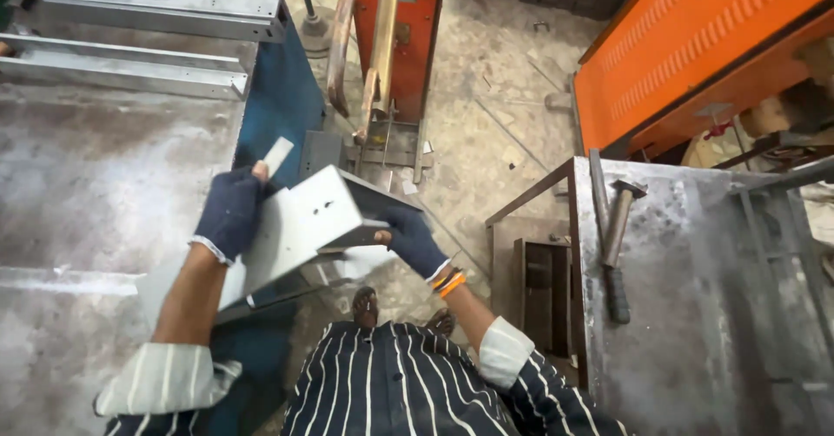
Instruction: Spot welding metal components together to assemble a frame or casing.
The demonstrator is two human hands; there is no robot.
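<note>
I hold a bent grey sheet-metal channel (300,223) with small holes in front of me, above the gap between two tables. My left hand (230,213), in a dark blue glove, grips its upper left side. A small flat metal strip (278,155) sticks out past the left fingertips. My right hand (410,238), also gloved, holds the channel's right end from below. Orange bangles sit on the right wrist.
A grey metal worktable (87,167) lies at left with long metal channels (165,3) stacked at its far end. A second metal table (695,280) at right carries a hammer (618,236). An orange machine (395,28) stands ahead; another orange machine body (695,45) is at upper right.
</note>
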